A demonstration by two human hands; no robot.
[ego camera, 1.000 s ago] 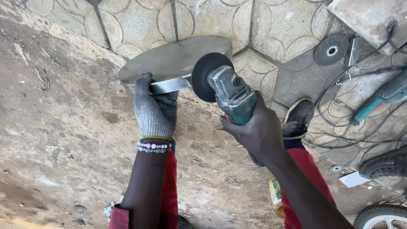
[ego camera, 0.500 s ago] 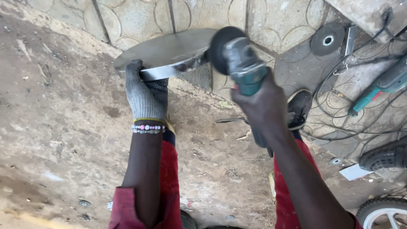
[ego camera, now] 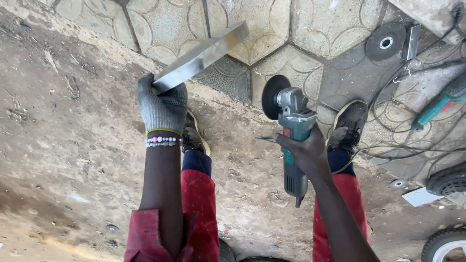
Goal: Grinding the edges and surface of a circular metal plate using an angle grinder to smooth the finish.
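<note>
The left hand (ego camera: 162, 109), in a grey knitted glove with a beaded bracelet at the wrist, sits left of the frame's centre with its grip pressed together around the lower end of a flat metal disc (ego camera: 201, 57); the disc is seen nearly edge-on, tilted, and runs from the glove up toward the upper middle of the frame, raised off the ground; the right hand (ego camera: 307, 151), bare, is right of centre, its grip wrapped around the body of a teal and grey angle grinder (ego camera: 293, 140); the grinder points up the frame, and its dark grinding wheel (ego camera: 272, 97) stands near the middle, apart from the disc with open ground between them; both hands reach out over red trouser legs (ego camera: 204, 204), with a shoe (ego camera: 194, 138) just right of the glove and another shoe (ego camera: 350, 123) just right of the grinder; the ground is bare dusty concrete (ego camera: 73, 145) across the left and bottom, meeting patterned paving tiles (ego camera: 291, 29) along the top; in the upper right a loose dark cutting wheel (ego camera: 386, 42) lies on the tiles, beside tangled black cables (ego camera: 403, 82) and a second green power tool (ego camera: 439, 104) at the right edge; parts of rubber tyres (ego camera: 449, 179) show at the lower right.
</note>
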